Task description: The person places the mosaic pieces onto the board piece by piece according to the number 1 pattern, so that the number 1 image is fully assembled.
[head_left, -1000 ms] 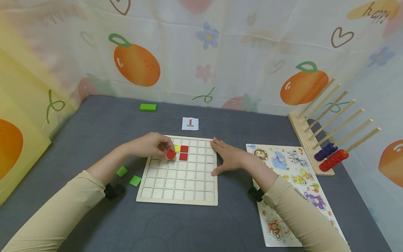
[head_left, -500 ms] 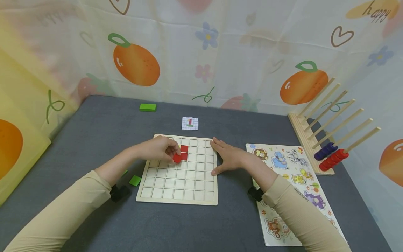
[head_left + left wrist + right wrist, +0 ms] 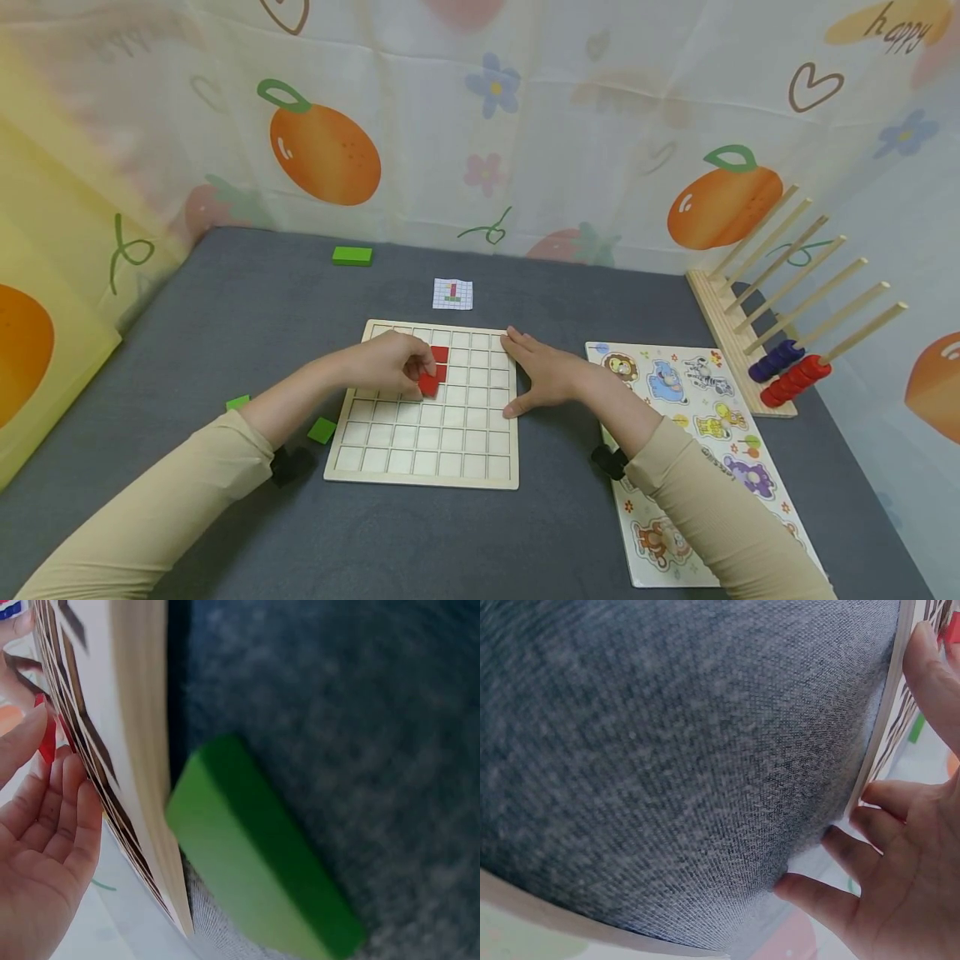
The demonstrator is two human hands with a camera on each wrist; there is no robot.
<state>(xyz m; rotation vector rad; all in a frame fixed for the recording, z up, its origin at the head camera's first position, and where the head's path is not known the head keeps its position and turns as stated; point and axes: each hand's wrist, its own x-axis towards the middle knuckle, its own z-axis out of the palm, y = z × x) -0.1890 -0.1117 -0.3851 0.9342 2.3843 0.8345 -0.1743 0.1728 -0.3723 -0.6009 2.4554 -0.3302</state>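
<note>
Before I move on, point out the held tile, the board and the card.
Held tile (image 3: pixel 428 385): head view, on its exposed red face.
Board (image 3: pixel 432 416): head view, on a bare cell near its middle.
Card (image 3: pixel 453 292): head view, on its coloured pattern.

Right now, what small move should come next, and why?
Probably have the left hand lower its red square tile into the next cell down the column of two placed red square tiles on the pale wooden grid board: the held tile is close by, and the white paper pattern card shows a red column above a green row.
</note>
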